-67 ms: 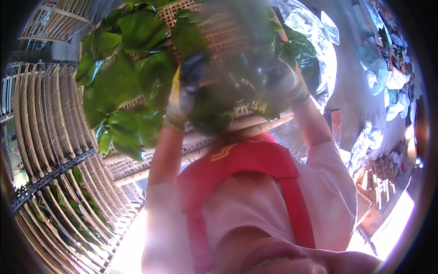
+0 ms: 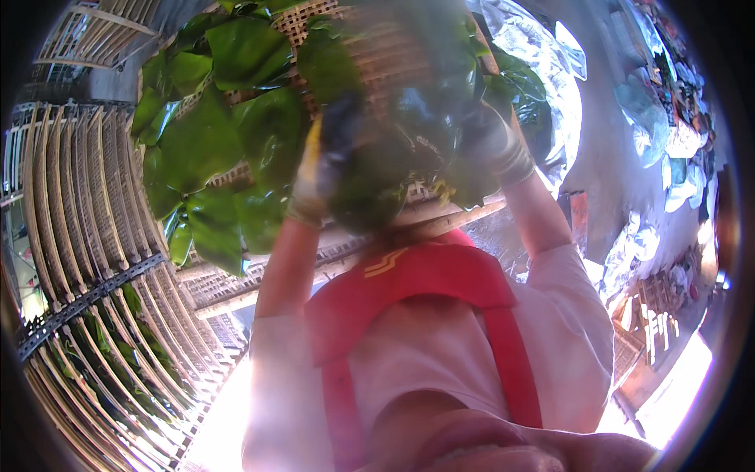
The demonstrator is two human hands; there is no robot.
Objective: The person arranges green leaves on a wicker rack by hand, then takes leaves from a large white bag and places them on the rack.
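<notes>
Large glossy green leaves lie spread over a woven bamboo tray in front of me. My left hand, in a dark-coated glove with a white cuff and a yellow edge, is over the leaves near the tray's middle. My right hand, in a similar glove, is at the tray's right part, touching or just over the leaves. Between both hands is a broad dark green leaf. Haze and blur smear the fingers of both hands, so their grip cannot be made out.
On the left stands a rack of curved bamboo trays with a perforated dark metal bar; leaves show between its lower slats. Crumpled silvery sheeting lies beyond the tray's right side. Farther right, plastic bags and clutter are on the floor.
My left hand has shifted very slightly to the right and down. The right hand and the leaves stay nearly where they were.
</notes>
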